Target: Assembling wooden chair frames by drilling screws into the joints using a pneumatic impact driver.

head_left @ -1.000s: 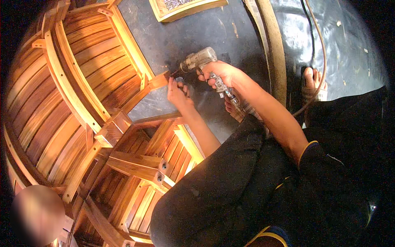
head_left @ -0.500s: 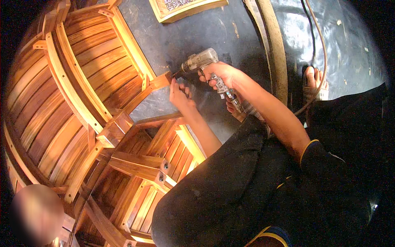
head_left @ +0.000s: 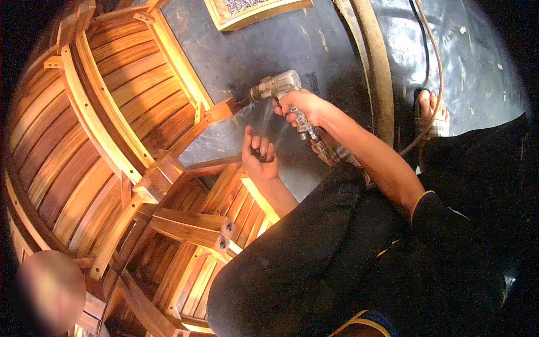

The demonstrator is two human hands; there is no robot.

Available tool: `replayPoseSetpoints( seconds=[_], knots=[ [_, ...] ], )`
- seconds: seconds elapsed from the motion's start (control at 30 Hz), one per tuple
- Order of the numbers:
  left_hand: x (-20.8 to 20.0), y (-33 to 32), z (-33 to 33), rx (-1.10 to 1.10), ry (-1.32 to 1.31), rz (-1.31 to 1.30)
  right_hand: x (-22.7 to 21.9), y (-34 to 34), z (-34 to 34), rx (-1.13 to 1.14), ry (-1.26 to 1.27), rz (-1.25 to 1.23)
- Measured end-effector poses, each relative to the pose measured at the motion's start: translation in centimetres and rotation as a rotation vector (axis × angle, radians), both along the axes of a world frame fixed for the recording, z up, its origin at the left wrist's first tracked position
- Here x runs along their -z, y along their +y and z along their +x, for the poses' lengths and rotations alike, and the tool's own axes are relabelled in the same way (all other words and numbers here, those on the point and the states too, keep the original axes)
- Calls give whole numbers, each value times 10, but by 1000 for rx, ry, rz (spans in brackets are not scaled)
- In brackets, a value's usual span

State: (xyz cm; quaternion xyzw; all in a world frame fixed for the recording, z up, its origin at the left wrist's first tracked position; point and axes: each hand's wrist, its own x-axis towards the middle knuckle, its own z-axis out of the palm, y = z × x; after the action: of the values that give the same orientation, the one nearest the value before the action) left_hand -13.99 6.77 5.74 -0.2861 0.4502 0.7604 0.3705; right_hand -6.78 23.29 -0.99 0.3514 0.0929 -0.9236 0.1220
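Observation:
My right hand point(head_left: 303, 106) grips the handle of a pistol-shaped air drill point(head_left: 279, 85). Its bit points left at the end of a wooden furniture leg point(head_left: 223, 110), and a dark fastener or bit tip shows between them; whether they touch I cannot tell. Pale streaks hang in the air below the drill. Below the leg, my left hand point(head_left: 261, 157) is apart from it, palm up. Its index finger stands out while the other fingers curl over something small and dark. The leg belongs to a slatted wooden piece point(head_left: 120, 84) lying on the floor.
A second slatted wooden frame point(head_left: 193, 224) lies near my left knee. At the top stands a wooden tray point(head_left: 264, 18) holding many small metal pieces. A hose point(head_left: 441, 62) runs along the right, past a rounded ridge point(head_left: 373, 62) and my sandalled foot point(head_left: 431, 112).
My left hand has drawn away from the leg's end, down and toward me. The drill has shifted slightly right, and pale streaks have appeared below it.

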Motion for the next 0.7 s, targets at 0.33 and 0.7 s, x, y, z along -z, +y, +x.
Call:
replayPoseSetpoints(
  seconds=[0.33,0.7],
  knots=[
    [-7,-3,-1,-62,-71,157,0,-7,-4,-6,-20,8],
    [-2,-4,5,-43,13,152,1,-6,-5,28,-48,-51]
  ],
)
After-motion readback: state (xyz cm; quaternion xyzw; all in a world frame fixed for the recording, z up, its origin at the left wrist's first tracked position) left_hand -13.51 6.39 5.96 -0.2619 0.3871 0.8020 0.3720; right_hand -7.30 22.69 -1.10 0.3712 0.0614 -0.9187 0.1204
